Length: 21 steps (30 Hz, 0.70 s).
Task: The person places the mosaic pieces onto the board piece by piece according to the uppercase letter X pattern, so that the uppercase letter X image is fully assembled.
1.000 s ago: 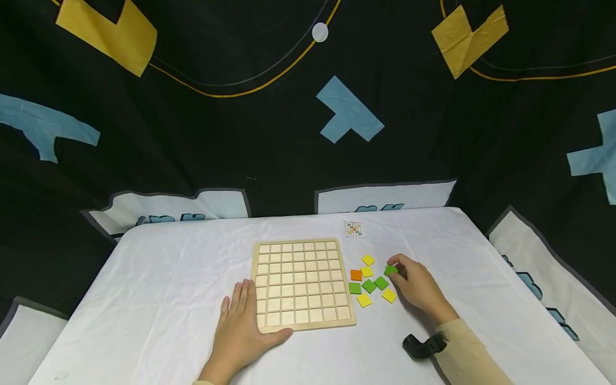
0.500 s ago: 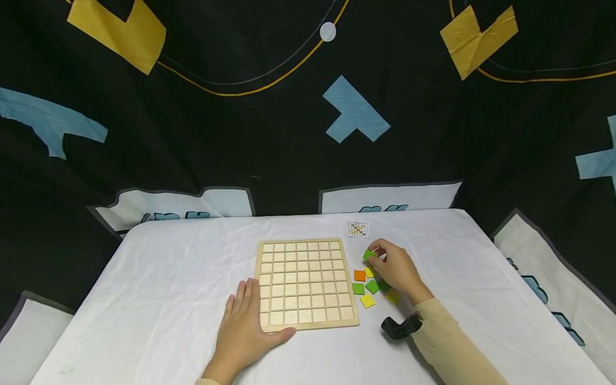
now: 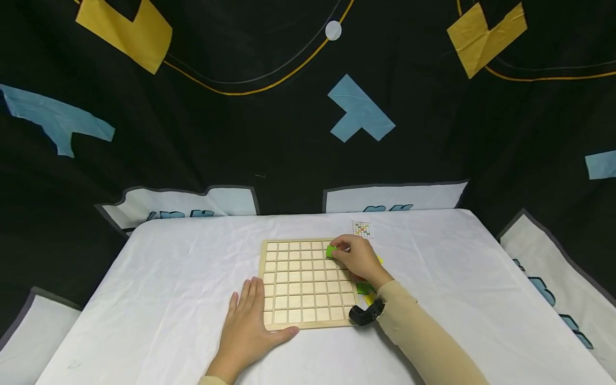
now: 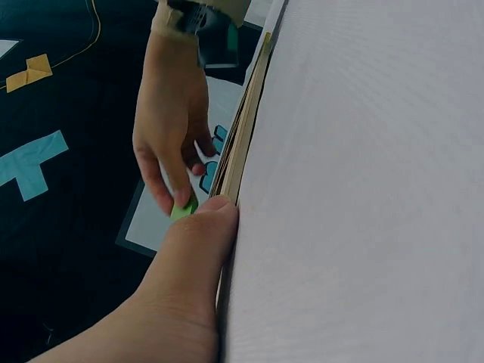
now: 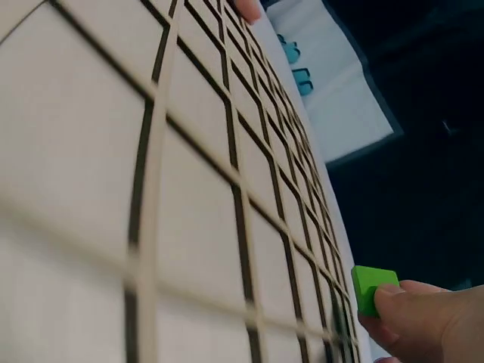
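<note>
Green tile (image 3: 331, 251) is pinched in the right hand's (image 3: 358, 259) fingertips, tilted over the wooden grid board's (image 3: 308, 282) far right corner, left hand (image 3: 250, 331) flat on the near-left edge, all on a white tablecloth (image 3: 168, 278) with a black patterned backdrop (image 3: 240, 133) behind.

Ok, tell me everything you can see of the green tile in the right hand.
The green tile is a small, flat square block, bright green and plain, probably painted wood. The right hand pinches it by one edge between its fingertips, so most of it shows. It hangs tilted above the far right corner of the wooden grid board, apparently not yet seated in a cell.
</note>
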Each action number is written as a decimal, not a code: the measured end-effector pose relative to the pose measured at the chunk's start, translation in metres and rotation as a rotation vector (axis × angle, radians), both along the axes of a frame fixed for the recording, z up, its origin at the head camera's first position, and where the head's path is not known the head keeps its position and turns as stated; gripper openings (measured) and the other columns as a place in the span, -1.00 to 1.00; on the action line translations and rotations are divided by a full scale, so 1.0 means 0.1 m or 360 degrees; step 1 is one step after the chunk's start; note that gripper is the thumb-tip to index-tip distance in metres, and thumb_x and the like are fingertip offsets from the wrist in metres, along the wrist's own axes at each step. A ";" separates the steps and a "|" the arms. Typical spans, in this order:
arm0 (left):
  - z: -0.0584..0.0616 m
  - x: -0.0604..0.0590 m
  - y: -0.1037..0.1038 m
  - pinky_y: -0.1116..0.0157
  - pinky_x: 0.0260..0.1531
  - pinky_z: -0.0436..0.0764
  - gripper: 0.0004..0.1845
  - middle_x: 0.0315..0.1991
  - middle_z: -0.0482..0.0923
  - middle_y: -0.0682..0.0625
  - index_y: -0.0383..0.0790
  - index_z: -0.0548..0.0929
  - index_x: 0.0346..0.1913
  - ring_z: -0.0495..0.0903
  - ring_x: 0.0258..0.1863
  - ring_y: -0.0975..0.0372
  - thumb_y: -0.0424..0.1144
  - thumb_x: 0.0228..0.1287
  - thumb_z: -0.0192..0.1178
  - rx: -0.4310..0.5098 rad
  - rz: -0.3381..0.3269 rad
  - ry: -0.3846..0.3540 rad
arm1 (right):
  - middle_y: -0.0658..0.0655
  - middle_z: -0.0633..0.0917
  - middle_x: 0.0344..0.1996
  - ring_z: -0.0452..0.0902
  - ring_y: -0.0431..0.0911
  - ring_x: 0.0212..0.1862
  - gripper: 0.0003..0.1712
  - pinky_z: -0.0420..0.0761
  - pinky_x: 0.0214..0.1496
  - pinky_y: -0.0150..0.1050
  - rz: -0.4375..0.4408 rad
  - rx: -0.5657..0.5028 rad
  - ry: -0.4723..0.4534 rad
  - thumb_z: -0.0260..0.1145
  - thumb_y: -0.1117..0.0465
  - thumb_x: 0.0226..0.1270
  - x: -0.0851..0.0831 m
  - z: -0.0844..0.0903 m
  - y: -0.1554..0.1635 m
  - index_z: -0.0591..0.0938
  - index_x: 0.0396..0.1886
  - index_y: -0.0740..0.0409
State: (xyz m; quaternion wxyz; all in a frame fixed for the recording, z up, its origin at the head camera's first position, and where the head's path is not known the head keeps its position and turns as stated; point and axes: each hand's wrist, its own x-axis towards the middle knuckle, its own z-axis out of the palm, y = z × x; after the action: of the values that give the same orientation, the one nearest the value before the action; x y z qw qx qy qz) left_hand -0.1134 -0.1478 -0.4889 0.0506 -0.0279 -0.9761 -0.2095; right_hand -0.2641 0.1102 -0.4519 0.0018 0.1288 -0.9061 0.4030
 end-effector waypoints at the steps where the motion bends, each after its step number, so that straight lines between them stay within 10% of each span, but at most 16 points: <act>1: 0.00 0.00 0.00 -0.14 0.54 -0.13 0.50 0.59 -0.08 -0.26 -0.42 0.00 0.55 -0.09 0.60 -0.09 0.72 -0.23 0.12 -0.0003 -0.0002 0.0002 | -0.02 0.74 -0.30 0.62 -0.16 -0.28 -0.82 0.64 -0.19 -0.22 0.0010 -0.0020 -0.0013 0.43 0.18 0.28 -0.01 -0.01 -0.04 0.75 -0.12 -0.07; 21: 0.01 0.00 -0.01 -0.07 0.55 -0.02 0.47 0.58 -0.02 -0.28 -0.43 0.02 0.54 -0.05 0.59 -0.10 0.69 -0.19 0.12 -0.0001 -0.0019 0.0014 | -0.11 0.76 -0.34 0.63 -0.20 -0.20 -0.85 0.61 -0.12 -0.24 0.0188 -0.0098 -0.0035 0.40 0.10 0.32 -0.08 -0.07 -0.79 0.77 -0.13 -0.09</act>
State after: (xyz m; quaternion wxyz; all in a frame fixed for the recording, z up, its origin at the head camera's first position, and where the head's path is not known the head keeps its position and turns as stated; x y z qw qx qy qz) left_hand -0.1137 -0.1484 -0.4881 0.0536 -0.0346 -0.9757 -0.2095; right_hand -0.2725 0.0308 -0.4585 -0.0280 0.1773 -0.8841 0.4315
